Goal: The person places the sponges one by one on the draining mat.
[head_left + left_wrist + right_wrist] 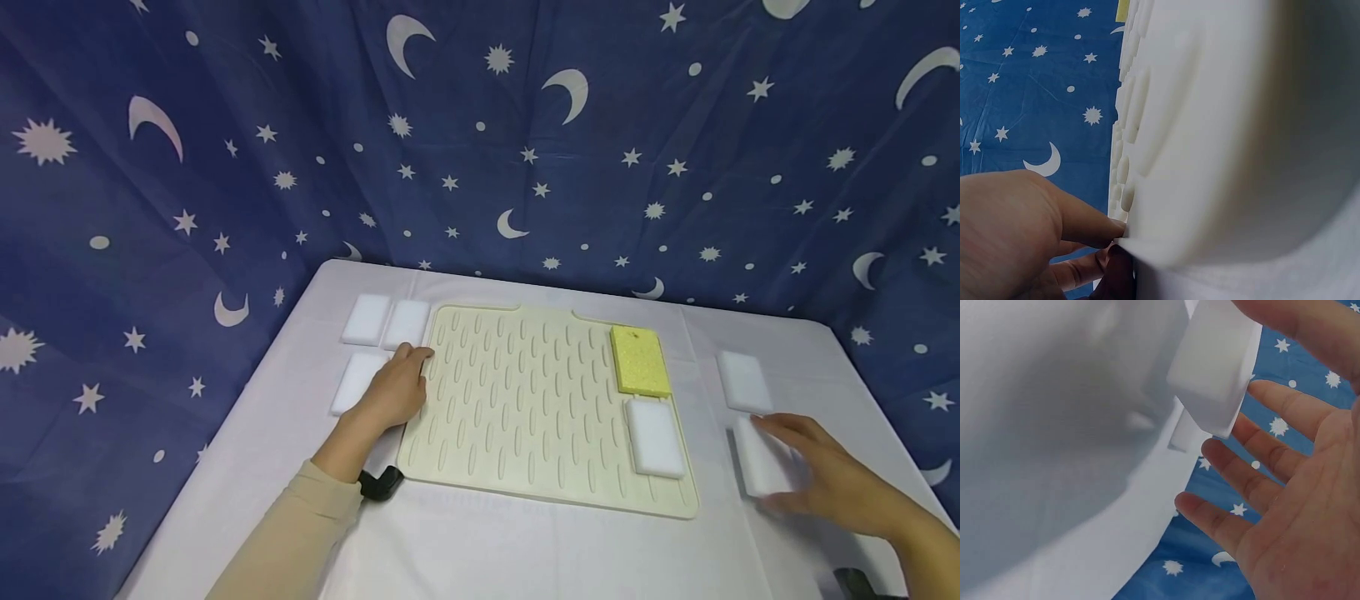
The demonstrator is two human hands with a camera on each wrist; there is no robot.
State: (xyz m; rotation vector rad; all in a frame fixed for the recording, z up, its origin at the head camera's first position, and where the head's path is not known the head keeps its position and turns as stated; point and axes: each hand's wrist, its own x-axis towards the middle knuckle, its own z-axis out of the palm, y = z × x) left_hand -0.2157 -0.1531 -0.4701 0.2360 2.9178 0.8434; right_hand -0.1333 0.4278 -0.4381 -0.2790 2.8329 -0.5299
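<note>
My left hand (396,387) pinches the left edge of a cream drying mat (517,400) with raised oval ridges; the left wrist view shows thumb and fingertips (1100,230) meeting at that edge. At the right of the table my right hand (832,475) holds a white sponge block (763,458) between thumb and fingers. In the right wrist view this block (1216,369) is tilted, and the lower fingers (1235,469) are spread apart from it. On the mat's right side lie a yellow sponge (640,360) and, just below it, a white sponge block (655,437).
Another white block (744,382) lies behind the one in my right hand. Left of the mat are three more white blocks (367,320), the nearest partly behind my left hand. A white cloth (480,542) covers the table, and a blue star-patterned curtain (450,125) hangs behind.
</note>
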